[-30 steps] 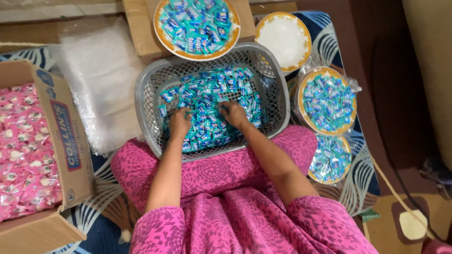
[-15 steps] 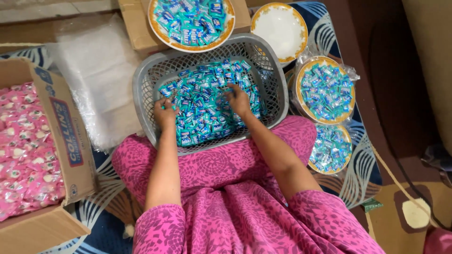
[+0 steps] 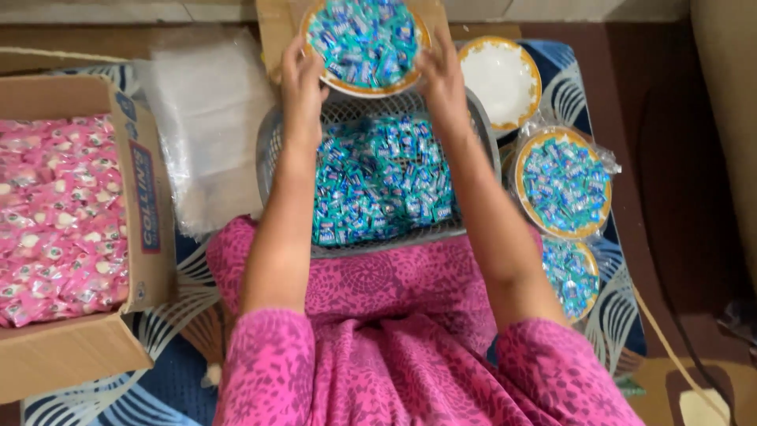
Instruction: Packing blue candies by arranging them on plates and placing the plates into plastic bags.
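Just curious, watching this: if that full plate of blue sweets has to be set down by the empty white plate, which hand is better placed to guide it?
Probably the right hand. It grips the full plate's rim on the side nearest the empty white plate; the left hand holds the far rim and would have to cross over the basket.

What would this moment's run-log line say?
left hand: grips filled plate left rim | right hand: grips right rim | plate: blue-wrapped sweets, above grey basket | beside: empty plate, pink-sweets box

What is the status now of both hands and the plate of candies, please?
Left hand and right hand grip the rim of the candy plate. Plate sits beyond the grey basket of blue candies. Nothing blocks it.
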